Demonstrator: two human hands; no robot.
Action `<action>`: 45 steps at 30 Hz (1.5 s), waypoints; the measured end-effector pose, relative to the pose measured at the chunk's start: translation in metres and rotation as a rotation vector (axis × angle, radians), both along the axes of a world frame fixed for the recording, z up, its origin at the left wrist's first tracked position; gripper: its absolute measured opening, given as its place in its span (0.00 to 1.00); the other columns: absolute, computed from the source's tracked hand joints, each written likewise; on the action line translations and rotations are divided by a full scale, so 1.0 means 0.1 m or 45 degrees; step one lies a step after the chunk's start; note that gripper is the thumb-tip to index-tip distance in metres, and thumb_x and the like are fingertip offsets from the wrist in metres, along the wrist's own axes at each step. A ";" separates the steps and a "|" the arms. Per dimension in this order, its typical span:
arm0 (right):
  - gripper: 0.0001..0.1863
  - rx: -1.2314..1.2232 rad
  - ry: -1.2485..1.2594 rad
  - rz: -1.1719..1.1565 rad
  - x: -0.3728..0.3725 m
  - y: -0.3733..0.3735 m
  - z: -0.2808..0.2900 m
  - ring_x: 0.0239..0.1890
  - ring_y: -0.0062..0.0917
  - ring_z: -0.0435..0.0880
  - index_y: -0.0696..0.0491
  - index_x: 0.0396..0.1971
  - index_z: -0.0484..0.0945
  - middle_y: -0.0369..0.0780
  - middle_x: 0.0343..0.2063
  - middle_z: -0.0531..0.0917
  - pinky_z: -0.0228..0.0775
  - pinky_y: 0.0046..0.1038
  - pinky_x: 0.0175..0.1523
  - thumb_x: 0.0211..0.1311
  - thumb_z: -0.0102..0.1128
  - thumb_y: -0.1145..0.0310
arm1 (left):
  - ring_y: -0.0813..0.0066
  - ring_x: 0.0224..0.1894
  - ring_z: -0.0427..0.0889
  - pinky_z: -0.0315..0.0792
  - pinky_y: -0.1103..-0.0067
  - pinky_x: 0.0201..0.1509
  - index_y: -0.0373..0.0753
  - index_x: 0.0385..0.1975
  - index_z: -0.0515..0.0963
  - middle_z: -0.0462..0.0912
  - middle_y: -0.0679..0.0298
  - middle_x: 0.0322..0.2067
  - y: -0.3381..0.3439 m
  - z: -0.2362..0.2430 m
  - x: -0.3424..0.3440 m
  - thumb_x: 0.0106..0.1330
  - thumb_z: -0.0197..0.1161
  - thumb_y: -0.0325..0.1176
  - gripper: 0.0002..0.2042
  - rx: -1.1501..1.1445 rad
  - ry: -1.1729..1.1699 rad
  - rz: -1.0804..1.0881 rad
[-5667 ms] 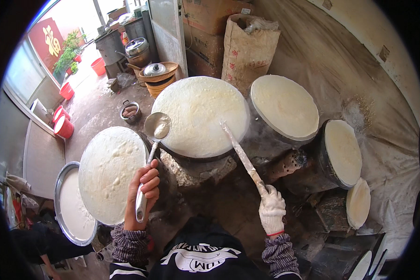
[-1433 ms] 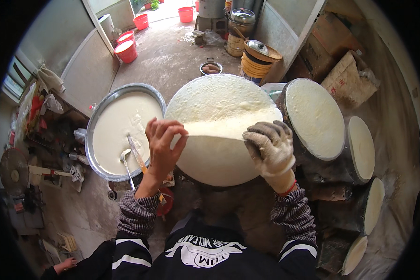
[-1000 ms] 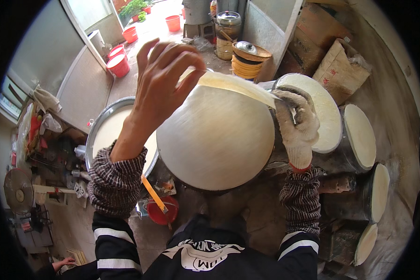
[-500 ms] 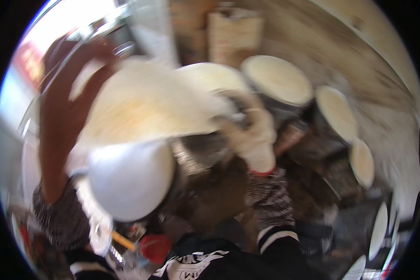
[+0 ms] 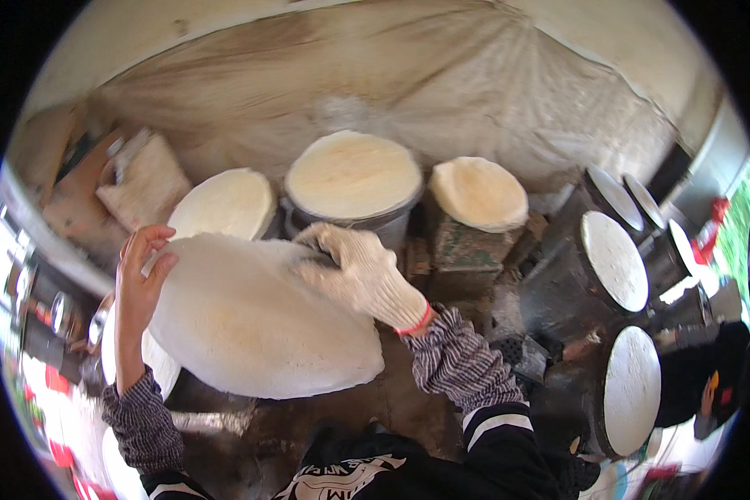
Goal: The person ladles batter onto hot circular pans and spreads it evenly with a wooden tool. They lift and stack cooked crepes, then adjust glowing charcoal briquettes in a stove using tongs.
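Note:
A large, thin, round flatbread [image 5: 258, 325], pale with faint browning, hangs tilted in front of me between both hands. My bare left hand [image 5: 144, 267] pinches its upper left edge between thumb and fingers. At the upper right edge, my right hand [image 5: 354, 271] grips it in a white knitted glove with a red cuff; its fingertips are partly hidden. Just behind the held sheet, another round flatbread [image 5: 225, 204] covers a drum-like stand. Farther back, a browned flatbread [image 5: 354, 175] lies on a dark round drum, and a smaller one [image 5: 479, 196] tops a squarish block.
Several dark drums [image 5: 550, 283] with white round tops stand at the right. A person in black [image 5: 700, 375] is at the far right edge. A stained sheet [image 5: 392, 83] covers the back wall. A worn pale box [image 5: 146, 179] sits at the back left.
My view has turned right, bringing the back wall and right-hand drums into sight. The flatbread stays in both hands; it now hangs lower, with a paler face showing.

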State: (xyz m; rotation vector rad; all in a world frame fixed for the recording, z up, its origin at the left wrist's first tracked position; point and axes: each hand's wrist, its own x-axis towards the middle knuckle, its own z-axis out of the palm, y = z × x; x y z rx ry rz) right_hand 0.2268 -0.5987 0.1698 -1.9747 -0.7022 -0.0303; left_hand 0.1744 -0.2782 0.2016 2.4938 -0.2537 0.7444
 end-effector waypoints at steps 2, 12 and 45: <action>0.22 0.029 -0.069 -0.115 0.41 -0.20 0.05 0.38 0.35 0.84 0.56 0.43 0.79 0.47 0.33 0.84 0.74 0.33 0.43 0.55 0.64 0.55 | 0.70 0.47 0.76 0.69 0.75 0.54 0.38 0.51 0.74 0.78 0.61 0.43 -0.12 -0.08 0.67 0.62 0.62 0.24 0.17 -0.139 -0.070 -0.139; 0.26 0.234 -0.146 -1.059 2.53 -2.65 -0.13 0.46 0.29 0.82 0.58 0.49 0.79 0.47 0.42 0.84 0.71 0.26 0.53 0.57 0.59 0.55 | 0.72 0.47 0.76 0.68 0.77 0.56 0.35 0.51 0.73 0.79 0.61 0.42 -1.24 -0.96 2.63 0.61 0.61 0.20 0.17 -0.424 0.003 -0.243; 0.28 -0.036 0.523 -1.712 2.51 -4.77 -2.71 0.55 0.33 0.75 0.58 0.61 0.68 0.46 0.55 0.76 0.65 0.31 0.62 0.61 0.60 0.66 | 0.58 0.61 0.69 0.60 0.56 0.61 0.46 0.59 0.67 0.77 0.59 0.54 -1.17 -2.20 5.75 0.60 0.63 0.44 0.27 0.419 0.552 0.465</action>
